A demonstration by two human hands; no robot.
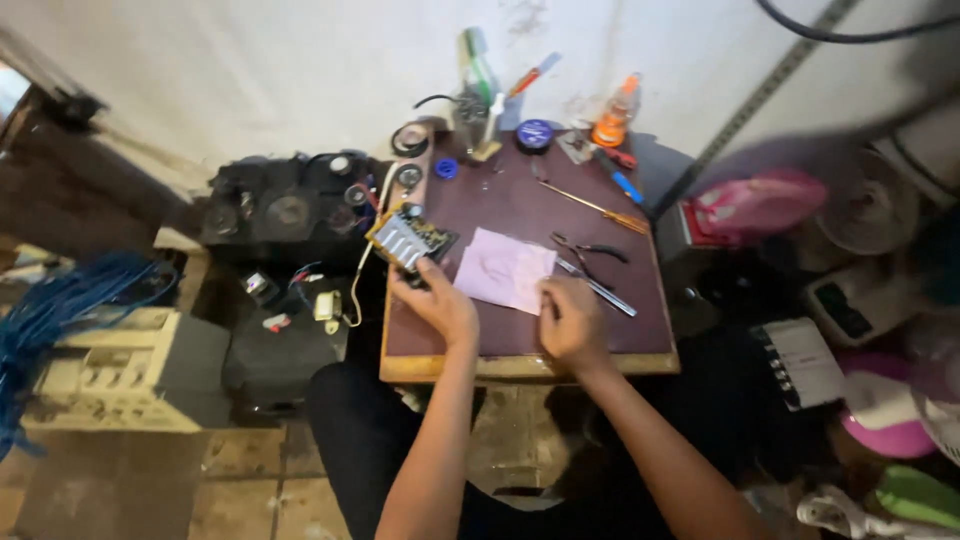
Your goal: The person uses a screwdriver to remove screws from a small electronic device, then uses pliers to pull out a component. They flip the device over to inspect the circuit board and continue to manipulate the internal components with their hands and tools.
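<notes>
Left hand (437, 300) is holding a circuit board (408, 240) over the tabletop's (520, 350) left edge, fingers closing on its near end. Right hand (570, 322) is resting curled beside pink paper (505, 268); whether it holds anything, cannot tell. Risk: attached wires (358, 280) are trailing left and could tug the board from this partial grip.

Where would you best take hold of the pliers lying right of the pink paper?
Probably by the dark handles of the pliers, coming from the right: they splay toward the table's right edge and lie clear. The jaw end points left toward the pink paper, just above the right hand.
</notes>
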